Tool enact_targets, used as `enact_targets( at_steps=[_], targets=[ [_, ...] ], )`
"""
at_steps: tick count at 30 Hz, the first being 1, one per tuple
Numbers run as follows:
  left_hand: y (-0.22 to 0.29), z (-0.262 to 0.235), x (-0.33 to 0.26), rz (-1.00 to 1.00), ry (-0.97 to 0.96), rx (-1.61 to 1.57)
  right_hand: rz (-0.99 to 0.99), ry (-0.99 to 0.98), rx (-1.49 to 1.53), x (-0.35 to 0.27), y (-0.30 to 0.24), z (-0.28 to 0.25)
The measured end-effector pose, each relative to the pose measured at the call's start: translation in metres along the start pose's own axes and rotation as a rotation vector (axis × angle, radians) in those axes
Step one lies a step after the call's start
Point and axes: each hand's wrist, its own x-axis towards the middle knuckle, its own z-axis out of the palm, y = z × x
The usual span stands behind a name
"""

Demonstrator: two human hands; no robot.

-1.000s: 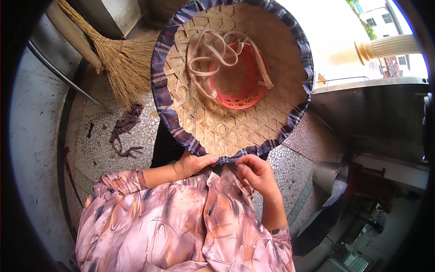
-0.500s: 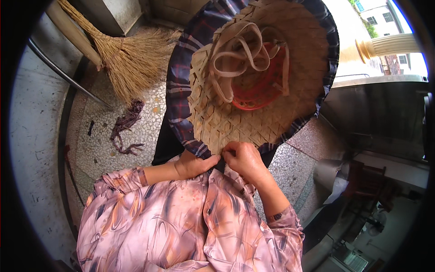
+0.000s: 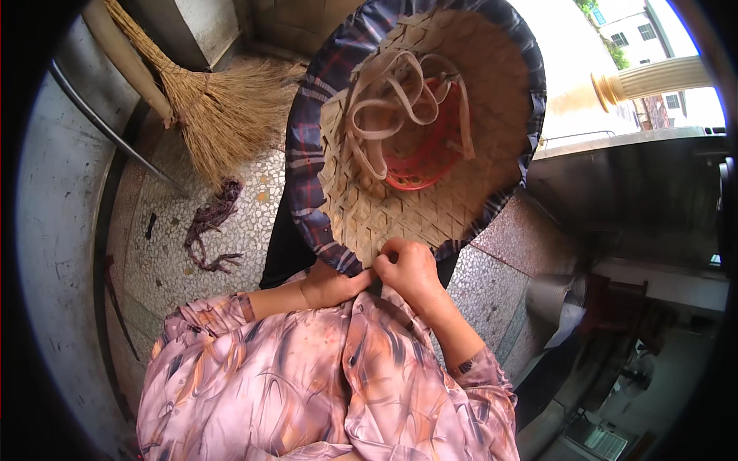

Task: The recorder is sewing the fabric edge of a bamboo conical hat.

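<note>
- While we hold the woven straw hat [image 3: 430, 154] upside down in front of our chest, its open inside faces us, and it sits higher and further to our right than it did a second ago; it has also turned, so a different stretch of rim now lies at our hands.
- Along that rim runs the dark plaid cloth edging [image 3: 307, 161], and the wide band of it now shows on the hat's left side, where a second ago it ringed the hat more evenly.
- Inside the crown, the red plastic head ring [image 3: 430, 157] and the pale loops of strap [image 3: 392, 100] have swung round with the hat.
- At the hat's near edge, our right hand [image 3: 411, 269] has its fingers pressed together, pinching the rim where weave meets cloth.
- Just left of it, our left hand [image 3: 330, 288] lies under the edging; its fingers are hidden, so we cannot tell how they stand.
- We judge the turn as feeding the rim round bit by bit, with the hands staying close at one working spot.
- Beyond the hat's left side, a straw broom [image 3: 223, 115] leans by the wall, and a twisted scrap of dark cloth [image 3: 211, 227] lies on the speckled floor [image 3: 161, 261].
</note>
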Motion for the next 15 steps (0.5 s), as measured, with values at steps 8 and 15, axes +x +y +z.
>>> enact_targets(
  at_steps=[8,15],
  targets=[
    [-0.001,-0.002,0.0,-0.35,-0.139,-0.486,0.114,-0.219,0.773,0.031,0.019,-0.011],
    [-0.007,-0.007,-0.003,-0.551,-0.124,-0.56,0.003,-0.276,0.838,0.029,0.021,-0.025]
  ],
)
